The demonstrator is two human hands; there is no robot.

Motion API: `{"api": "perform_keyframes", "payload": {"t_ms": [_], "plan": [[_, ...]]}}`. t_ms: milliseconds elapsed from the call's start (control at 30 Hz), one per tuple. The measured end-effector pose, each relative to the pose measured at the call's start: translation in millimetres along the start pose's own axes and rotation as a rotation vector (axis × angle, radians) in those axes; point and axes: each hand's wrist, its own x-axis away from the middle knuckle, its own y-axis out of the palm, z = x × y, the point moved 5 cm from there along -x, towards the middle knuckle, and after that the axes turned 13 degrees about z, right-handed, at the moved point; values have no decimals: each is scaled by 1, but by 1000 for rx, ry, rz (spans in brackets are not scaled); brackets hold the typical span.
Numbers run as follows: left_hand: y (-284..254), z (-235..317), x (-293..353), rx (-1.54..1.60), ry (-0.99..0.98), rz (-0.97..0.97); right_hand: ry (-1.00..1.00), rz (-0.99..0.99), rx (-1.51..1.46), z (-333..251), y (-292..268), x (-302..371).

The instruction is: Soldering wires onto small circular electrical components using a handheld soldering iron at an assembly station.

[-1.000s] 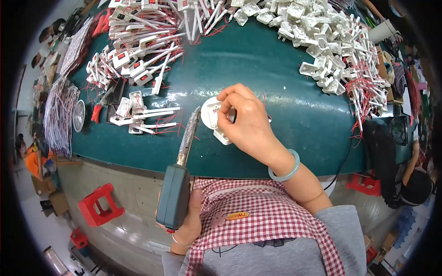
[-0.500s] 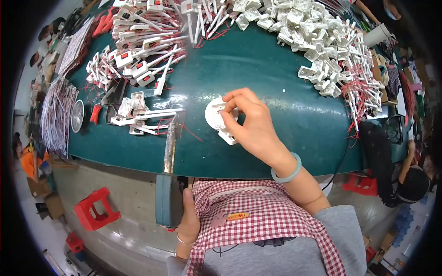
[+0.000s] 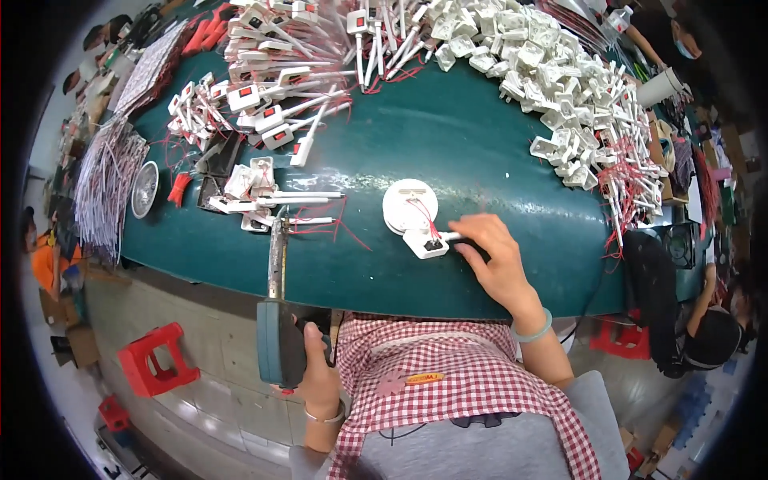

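My left hand, at the table's front edge, is closed round the handle of a teal soldering gun. Its long metal barrel reaches over the table toward a cluster of white housings. My right hand pinches the white stem of a small open switch housing. A black switch part shows inside that housing. Two red wires arch from it to a white round holder, which lies flat with a slotted piece at its middle. The housing touches or nearly touches the holder's near rim.
Finished-looking white switch pieces with red rockers are heaped at the far left. Open white housings pile up at the far right, beside stems with red wires. A metal bowl stands left; a red stool is on the floor.
My right hand has moved off the round holder, down and right to the housing's stem. The red wires now show plainly. The soldering gun has shifted slightly left in the picture.
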Motion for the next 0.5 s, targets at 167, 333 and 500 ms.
{"api": "perform_keyframes", "payload": {"t_ms": [167,333,500], "plan": [[-7,-2,2,48,-38,28,35,38,-171,-23,-3,-5],[-16,-2,-7,213,-12,140,19,4,-163,-56,-7,-30],[-31,-12,-15,224,-20,241,410,89,-413,-48,-5,-33]]}}
